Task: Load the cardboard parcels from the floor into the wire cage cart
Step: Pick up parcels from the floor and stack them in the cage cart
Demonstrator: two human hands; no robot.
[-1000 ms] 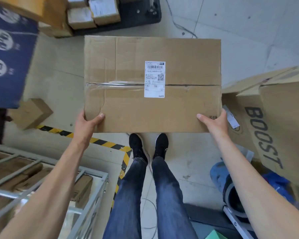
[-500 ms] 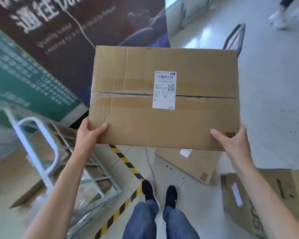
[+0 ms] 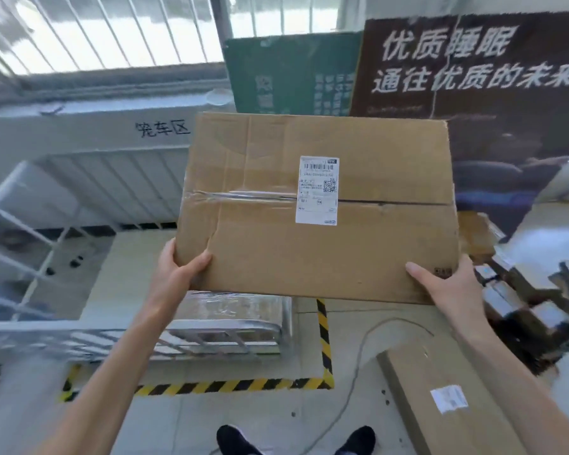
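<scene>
Labelled cardboard parcel [image 3: 316, 205] was airborne by the wire cage cart's [image 3: 211, 336] right corner, left hand [image 3: 174, 267] and right hand [image 3: 447, 284] gripping its near corners. One wrapped parcel [image 3: 230, 307] sat inside; flat parcel [image 3: 440, 405] on the floor [image 3: 260, 418] not yet loaded.

Your left hand [image 3: 174, 274] and right hand [image 3: 447, 287] hold the parcel [image 3: 316, 257] by its lower corners at frame centre; the wire cage cart [image 3: 227, 334] stands lower left, and a second parcel [image 3: 440, 421] lies on the floor [image 3: 243, 421] lower right.

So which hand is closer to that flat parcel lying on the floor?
Right. The right hand grips the held box almost above the floor parcel; the left hand grips its opposite corner, farther off.
</scene>
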